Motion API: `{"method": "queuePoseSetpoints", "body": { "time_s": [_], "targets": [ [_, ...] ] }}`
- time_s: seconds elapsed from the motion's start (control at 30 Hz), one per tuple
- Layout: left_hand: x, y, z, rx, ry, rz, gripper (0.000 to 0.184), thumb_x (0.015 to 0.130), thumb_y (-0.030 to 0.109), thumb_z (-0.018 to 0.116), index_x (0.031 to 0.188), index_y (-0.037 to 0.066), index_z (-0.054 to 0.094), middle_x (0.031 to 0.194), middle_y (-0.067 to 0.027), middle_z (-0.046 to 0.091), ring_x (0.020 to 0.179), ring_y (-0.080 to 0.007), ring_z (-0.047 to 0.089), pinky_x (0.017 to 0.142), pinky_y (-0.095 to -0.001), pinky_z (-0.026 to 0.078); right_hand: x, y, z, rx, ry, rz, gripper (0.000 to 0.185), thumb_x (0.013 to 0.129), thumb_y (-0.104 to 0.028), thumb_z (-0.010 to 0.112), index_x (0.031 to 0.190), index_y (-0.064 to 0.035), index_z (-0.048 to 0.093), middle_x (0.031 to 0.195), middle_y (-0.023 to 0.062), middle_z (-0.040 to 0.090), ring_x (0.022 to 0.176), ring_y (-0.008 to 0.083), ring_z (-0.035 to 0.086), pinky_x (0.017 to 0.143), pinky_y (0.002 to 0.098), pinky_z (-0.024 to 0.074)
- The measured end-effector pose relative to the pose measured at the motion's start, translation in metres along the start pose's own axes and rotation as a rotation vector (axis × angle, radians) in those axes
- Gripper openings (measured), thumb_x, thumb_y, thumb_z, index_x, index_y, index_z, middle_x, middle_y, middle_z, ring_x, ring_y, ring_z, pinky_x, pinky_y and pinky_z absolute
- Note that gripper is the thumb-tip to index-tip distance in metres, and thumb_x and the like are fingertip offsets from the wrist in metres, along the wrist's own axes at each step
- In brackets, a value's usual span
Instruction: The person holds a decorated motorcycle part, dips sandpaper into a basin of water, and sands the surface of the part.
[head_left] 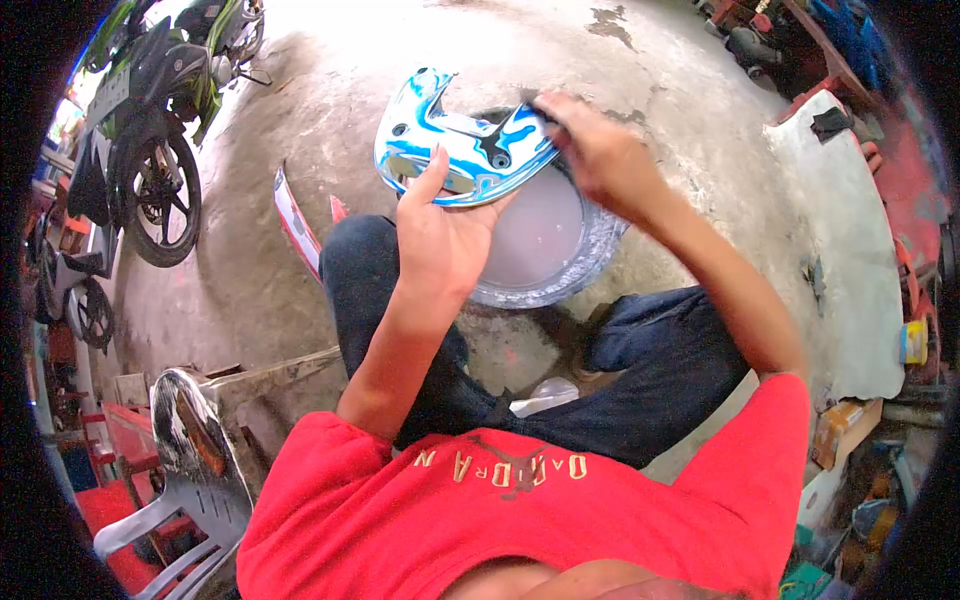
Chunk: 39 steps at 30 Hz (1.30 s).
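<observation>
A blue-and-white motorcycle fairing panel, curved and with several holes, is held up over a round basin of cloudy grey water. My left hand grips its near edge from below, the thumb lying on the painted face. Against the panel's right end, my right hand has its fingers bent and pressed together, slightly blurred. Something dark shows at those fingertips, but what it is cannot be made out. The basin's rim is grey and mottled, standing on the floor between my bent legs.
A red-and-white panel piece lies on the concrete floor beside my left knee. Motorcycles stand at the far left. A worn plastic chair is at the lower left. A pale board and a cardboard box are on the right.
</observation>
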<state>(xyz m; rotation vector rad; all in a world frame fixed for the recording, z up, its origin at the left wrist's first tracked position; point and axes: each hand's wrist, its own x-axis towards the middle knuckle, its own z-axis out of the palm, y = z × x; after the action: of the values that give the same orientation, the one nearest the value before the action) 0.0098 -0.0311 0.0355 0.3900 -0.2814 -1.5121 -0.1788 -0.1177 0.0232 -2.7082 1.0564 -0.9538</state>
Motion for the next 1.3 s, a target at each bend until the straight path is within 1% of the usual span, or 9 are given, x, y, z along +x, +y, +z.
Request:
{"method": "queuePoseSetpoints", "body": {
  "time_s": [0.1,0.27,0.47,0.53,0.6,0.63,0.77,1.07,1.3],
  "targets": [
    [0.005,0.0,-0.013,-0.043,-0.043,-0.022,0.041,0.1,0.02,0.046,0.136,0.003,0.037,0.134,-0.02,0.049,0.124,-0.0357,0.05,0.107,-0.0598,0.036,-0.011,-0.057,-0.002,0.074,0.019,-0.329,0.047,0.086,0.0,0.057,0.133,-0.0039,0.052,0.134,0.0199,0.054,0.124,0.0337,0.053,0.104,0.0419,0.0436],
    [0.0,0.002,-0.001,-0.029,-0.025,0.001,0.039,0.101,0.016,0.043,0.136,0.001,0.038,0.137,-0.0209,0.048,0.13,-0.0356,0.044,0.111,-0.0566,0.032,0.005,0.004,-0.002,-0.016,0.045,-0.019,0.044,0.086,0.0,0.057,0.13,-0.0022,0.054,0.134,0.0199,0.054,0.124,0.0325,0.054,0.099,0.0388,0.0479],
    [0.006,0.003,-0.016,-0.066,-0.028,-0.009,0.039,0.099,0.01,0.046,0.136,0.001,0.039,0.135,-0.0189,0.049,0.126,-0.0339,0.049,0.106,-0.061,0.036,-0.008,-0.03,0.004,0.012,0.011,-0.37,0.046,0.087,-0.002,0.056,0.132,-0.0034,0.053,0.133,0.0177,0.055,0.126,0.0291,0.053,0.105,0.0404,0.0425],
    [0.002,0.005,-0.001,0.007,0.01,0.013,0.038,0.098,0.01,0.047,0.134,0.001,0.041,0.133,-0.0181,0.051,0.124,-0.033,0.05,0.104,-0.0594,0.038,0.003,-0.003,-0.007,0.078,0.03,0.094,0.029,0.095,-0.019,0.053,0.119,-0.0036,0.059,0.091,0.0177,0.067,0.083,0.0307,0.068,0.072,0.0404,0.0525],
    [0.004,0.011,-0.006,0.051,-0.035,-0.015,0.04,0.098,0.01,0.047,0.136,0.002,0.038,0.133,-0.0183,0.05,0.125,-0.034,0.05,0.105,-0.0577,0.04,0.0,0.049,-0.013,0.038,0.027,0.458,0.049,0.1,-0.041,0.047,0.088,0.0021,0.065,0.052,0.0128,0.054,0.05,0.0215,0.055,0.05,0.0386,0.042],
    [0.005,0.013,-0.008,0.079,-0.038,-0.032,0.04,0.099,0.01,0.046,0.137,0.003,0.036,0.133,-0.0184,0.05,0.124,-0.0339,0.051,0.105,-0.0568,0.041,-0.001,0.061,-0.017,0.145,0.053,0.532,0.05,0.098,-0.042,0.05,0.085,0.004,0.065,0.059,0.0116,0.057,0.057,0.0157,0.055,0.054,0.0358,0.044],
    [0.007,0.015,-0.009,0.111,0.078,-0.061,0.041,0.097,0.008,0.049,0.136,0.001,0.039,0.135,-0.0189,0.048,0.126,-0.0358,0.049,0.105,-0.059,0.039,-0.009,0.096,0.002,0.231,-0.237,0.701,0.05,0.095,-0.043,0.05,0.103,0.0036,0.066,0.095,0.0261,0.068,0.092,0.0362,0.067,0.08,0.0429,0.0496],
    [0.011,0.021,-0.021,0.063,0.077,-0.127,0.041,0.098,0.012,0.048,0.136,0.001,0.039,0.136,-0.0185,0.049,0.126,-0.0338,0.049,0.106,-0.057,0.039,-0.124,0.184,0.277,-0.068,-0.636,0.501,0.032,0.09,-0.026,0.052,0.091,0.0003,0.07,0.093,0.0263,0.067,0.089,0.0424,0.066,0.078,0.0505,0.0531],
    [0.006,0.026,-0.025,0.078,0.054,-0.158,0.039,0.098,0.014,0.051,0.134,0.002,0.043,0.131,-0.0151,0.055,0.121,-0.0299,0.054,0.103,-0.0525,0.042,-0.178,0.103,0.357,0.083,-0.875,0.644,0.039,0.086,-0.034,0.057,0.104,-0.0008,0.067,0.108,0.0258,0.065,0.104,0.039,0.063,0.091,0.0483,0.0496]
  ]
}}
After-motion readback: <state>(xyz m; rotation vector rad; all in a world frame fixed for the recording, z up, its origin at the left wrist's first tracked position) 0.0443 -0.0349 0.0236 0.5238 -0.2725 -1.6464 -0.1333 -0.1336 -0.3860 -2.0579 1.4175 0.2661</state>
